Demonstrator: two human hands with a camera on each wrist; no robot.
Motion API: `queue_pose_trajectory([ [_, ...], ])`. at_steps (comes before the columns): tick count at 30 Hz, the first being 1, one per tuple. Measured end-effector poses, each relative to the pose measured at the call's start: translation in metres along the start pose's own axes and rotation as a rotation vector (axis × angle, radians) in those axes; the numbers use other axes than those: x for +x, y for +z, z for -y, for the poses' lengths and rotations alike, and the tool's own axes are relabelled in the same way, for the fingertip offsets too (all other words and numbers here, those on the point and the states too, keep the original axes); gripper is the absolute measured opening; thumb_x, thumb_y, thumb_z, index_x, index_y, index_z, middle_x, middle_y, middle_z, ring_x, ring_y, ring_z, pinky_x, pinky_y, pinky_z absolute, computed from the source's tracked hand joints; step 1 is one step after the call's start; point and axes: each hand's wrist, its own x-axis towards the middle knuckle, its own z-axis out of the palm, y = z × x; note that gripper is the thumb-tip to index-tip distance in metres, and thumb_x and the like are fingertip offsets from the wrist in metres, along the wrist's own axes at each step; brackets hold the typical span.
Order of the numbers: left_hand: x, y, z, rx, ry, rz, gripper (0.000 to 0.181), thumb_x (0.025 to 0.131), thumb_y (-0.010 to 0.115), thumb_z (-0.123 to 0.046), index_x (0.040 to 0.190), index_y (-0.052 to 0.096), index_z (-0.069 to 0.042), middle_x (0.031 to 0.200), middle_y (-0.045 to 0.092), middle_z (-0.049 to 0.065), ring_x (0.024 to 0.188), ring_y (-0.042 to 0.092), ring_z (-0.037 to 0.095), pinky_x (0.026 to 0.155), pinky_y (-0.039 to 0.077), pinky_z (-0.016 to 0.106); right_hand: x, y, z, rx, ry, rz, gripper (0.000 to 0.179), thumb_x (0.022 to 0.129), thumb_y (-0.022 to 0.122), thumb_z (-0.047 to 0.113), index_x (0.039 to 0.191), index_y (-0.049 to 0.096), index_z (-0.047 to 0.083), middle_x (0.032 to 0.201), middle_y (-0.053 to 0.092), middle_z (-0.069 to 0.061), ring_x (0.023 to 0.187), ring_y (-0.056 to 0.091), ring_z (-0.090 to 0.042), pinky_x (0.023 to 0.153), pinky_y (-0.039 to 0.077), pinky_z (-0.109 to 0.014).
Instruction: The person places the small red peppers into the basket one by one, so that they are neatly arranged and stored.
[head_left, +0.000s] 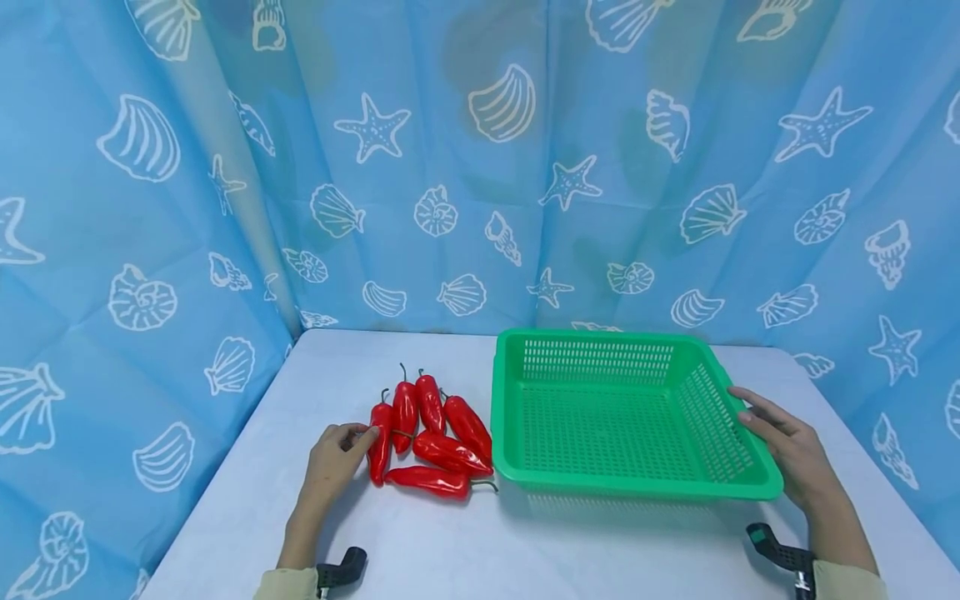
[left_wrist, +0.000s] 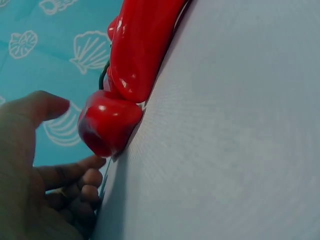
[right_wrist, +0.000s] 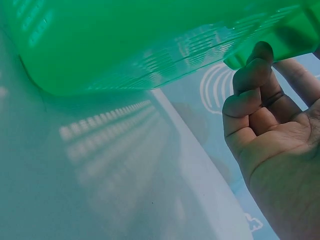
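Note:
Several shiny red peppers (head_left: 450,454) with thin dark stems lie grouped left of a green plastic basket (head_left: 600,482). My left hand (head_left: 333,462) is beside the leftmost pepper (head_left: 380,442), fingertips right at its side. In the left wrist view, the thumb (left_wrist: 52,106) stands apart from the near pepper (left_wrist: 107,122), and a fingertip reaches its lower end. My right hand (head_left: 787,446) grips the basket's right rim. From the right wrist, its fingers (right_wrist: 255,75) show curled under that rim, with the basket wall (right_wrist: 100,45) above the table. The basket holds nothing.
A white-covered table (head_left: 247,500) lies under everything. Blue curtains (head_left: 450,167) with white shells and starfish hang behind it and at both sides. Black wrist-camera mounts (head_left: 345,568) show by both sleeves.

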Motion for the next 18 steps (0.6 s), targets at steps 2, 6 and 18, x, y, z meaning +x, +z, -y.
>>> queue_pose_trajectory([
  [2, -0.0003, 0.0011, -0.0008, 0.005, -0.007, 0.006, 0.052, 0.09, 0.071, -0.041, 0.122, 0.063, -0.001, 0.103, 0.054, 0.011, 0.091, 0.052, 0.024, 0.067, 0.05, 0.028, 0.0002, -0.0004, 0.0001, -0.011, 0.006, -0.005, 0.049, 0.102, 0.06, 0.023, 0.149, 0.049, 0.023, 0.12, 0.044, 0.0, 0.091, 0.067, -0.005, 0.072, 0.058, -0.03],
  [6, -0.0014, 0.0003, -0.0034, 0.004, -0.005, 0.005, 0.054, 0.085, 0.076, -0.039, 0.118, 0.062, 0.002, 0.1, 0.052, 0.013, 0.087, 0.051, 0.025, 0.063, 0.049, 0.028, 0.0023, -0.0005, -0.0001, -0.092, 0.007, -0.026, 0.05, 0.101, 0.061, 0.027, 0.15, 0.048, 0.023, 0.12, 0.042, 0.0, 0.096, 0.06, -0.002, 0.074, 0.057, -0.024],
  [18, 0.0005, 0.0056, 0.0003, 0.037, -0.001, 0.015, 0.054, 0.082, 0.079, -0.042, 0.108, 0.061, 0.002, 0.093, 0.051, 0.011, 0.079, 0.05, 0.021, 0.058, 0.047, 0.027, 0.002, -0.0044, 0.0025, -0.322, 0.03, -0.015, 0.057, 0.103, 0.055, 0.039, 0.155, 0.038, 0.026, 0.136, 0.038, 0.009, 0.121, 0.037, -0.007, 0.098, 0.044, -0.022],
])
